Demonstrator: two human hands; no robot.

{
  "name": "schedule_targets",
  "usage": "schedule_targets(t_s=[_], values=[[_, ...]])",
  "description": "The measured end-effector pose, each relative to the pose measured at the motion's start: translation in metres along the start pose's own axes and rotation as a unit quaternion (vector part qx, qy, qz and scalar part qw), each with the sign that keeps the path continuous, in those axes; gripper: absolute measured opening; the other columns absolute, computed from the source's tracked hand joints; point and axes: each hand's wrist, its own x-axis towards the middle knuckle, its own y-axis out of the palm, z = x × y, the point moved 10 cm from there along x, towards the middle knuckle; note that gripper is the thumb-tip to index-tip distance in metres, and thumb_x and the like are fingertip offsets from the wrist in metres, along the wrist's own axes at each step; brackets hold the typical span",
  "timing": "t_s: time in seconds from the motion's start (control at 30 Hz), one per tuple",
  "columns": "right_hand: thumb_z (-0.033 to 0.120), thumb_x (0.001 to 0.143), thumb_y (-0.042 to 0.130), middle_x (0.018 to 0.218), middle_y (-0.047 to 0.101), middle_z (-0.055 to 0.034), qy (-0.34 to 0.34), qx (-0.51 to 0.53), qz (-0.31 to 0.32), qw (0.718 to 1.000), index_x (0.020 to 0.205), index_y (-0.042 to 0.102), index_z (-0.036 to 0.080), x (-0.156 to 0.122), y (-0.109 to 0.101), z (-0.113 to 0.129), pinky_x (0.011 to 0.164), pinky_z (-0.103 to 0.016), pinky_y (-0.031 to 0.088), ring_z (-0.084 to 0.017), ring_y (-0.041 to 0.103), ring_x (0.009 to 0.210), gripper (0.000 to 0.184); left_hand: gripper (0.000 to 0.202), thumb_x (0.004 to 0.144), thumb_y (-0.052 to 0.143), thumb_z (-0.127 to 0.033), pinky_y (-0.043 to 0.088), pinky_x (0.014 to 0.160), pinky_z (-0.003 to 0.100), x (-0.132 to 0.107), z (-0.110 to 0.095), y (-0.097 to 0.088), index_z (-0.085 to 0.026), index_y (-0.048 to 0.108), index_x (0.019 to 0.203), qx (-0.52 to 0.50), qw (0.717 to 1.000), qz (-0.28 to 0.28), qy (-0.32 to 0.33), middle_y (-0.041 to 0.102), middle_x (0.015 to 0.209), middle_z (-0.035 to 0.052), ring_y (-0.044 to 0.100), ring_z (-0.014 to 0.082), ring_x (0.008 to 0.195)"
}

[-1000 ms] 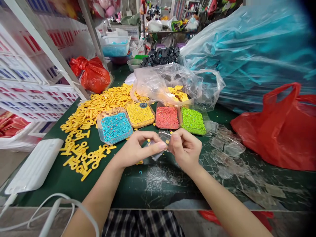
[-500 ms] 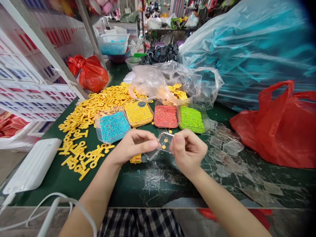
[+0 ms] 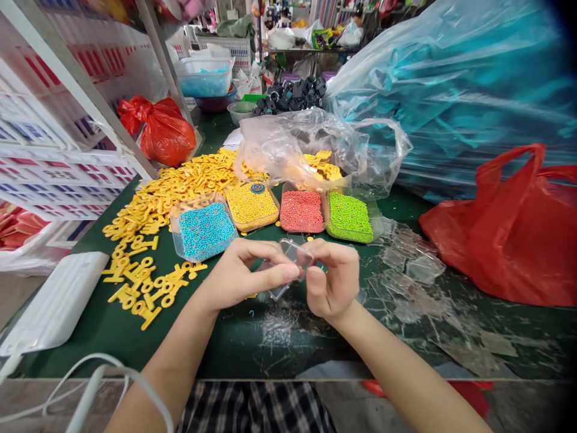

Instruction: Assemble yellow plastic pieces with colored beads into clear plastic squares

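Observation:
My left hand [image 3: 252, 270] pinches a small clear plastic box [image 3: 291, 246] between thumb and fingers, over the near side of the table. It looks like two see-through halves at an angle, one tilted up and one lower down. At the box's right side, my right hand [image 3: 336, 276] has its fingers curled, index finger and thumb at the edge. Just beyond the hands stand clear trays of tiny beads: blue [image 3: 207, 231], yellow [image 3: 252, 207], red [image 3: 302, 210] and green [image 3: 350, 215].
Yellow plastic pieces [image 3: 180, 186] heap at the left, partly under a clear bag [image 3: 315, 144]. Clear plastic pieces [image 3: 406, 264] lie right, near a red bag [image 3: 505, 240] and a large bag of blue material [image 3: 460, 96]. A white power bank [image 3: 58, 300] with cable sits left.
The clear box has turned and tilted between my hands. My right hand has shifted slightly left and rotated, its thumb now lower and apart from the index finger.

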Motion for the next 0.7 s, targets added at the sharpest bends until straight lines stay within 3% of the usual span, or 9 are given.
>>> schedule_targets(t_s=[0.1,0.2,0.43,0.7], values=[[0.029,0.089,0.047,0.09,0.064,-0.0048,-0.059,-0.02,0.017,0.998,0.126,0.041,0.025,0.0,0.005,0.008,0.056,-0.03,0.054,-0.019,0.065,0.08,0.038,0.026,0.076,0.071,-0.045,0.047,0.057,0.028,-0.001,-0.004,-0.01,-0.022,0.076,0.065,0.022,0.999,-0.038,0.007,0.065,0.056,0.0037,0.057,0.0157,0.057],[0.03,0.089,0.048,0.102,0.065,-0.0086,-0.094,-0.074,0.035,0.992,0.138,0.033,0.022,0.003,0.01,0.015,0.061,-0.032,0.057,-0.021,0.065,0.09,0.052,0.026,0.076,0.071,-0.044,0.046,0.056,0.028,-0.001,-0.007,-0.01,-0.022,0.076,0.064,0.031,0.999,-0.03,0.011,0.065,0.055,0.0034,0.056,0.0149,0.055],[0.04,0.093,0.05,0.102,0.068,-0.0073,-0.138,-0.125,0.1,0.977,0.14,0.038,0.021,0.004,0.016,0.016,0.069,-0.03,0.057,-0.02,0.065,0.091,0.052,0.039,0.076,0.07,-0.05,0.041,0.053,0.028,-0.001,-0.017,-0.016,-0.021,0.068,0.05,0.016,0.997,-0.07,0.037,0.057,0.045,0.0009,0.045,0.0124,0.049],[0.05,0.096,0.04,0.096,0.069,-0.0058,-0.156,-0.114,0.112,0.975,0.142,0.037,0.023,0.0,0.019,0.022,0.067,-0.029,0.057,-0.019,0.066,0.084,0.053,0.044,0.078,0.065,-0.056,0.04,0.053,0.027,-0.002,-0.004,-0.028,-0.02,0.067,0.052,-0.054,0.994,-0.099,0.012,0.059,0.051,0.0018,0.048,0.0121,0.05]])
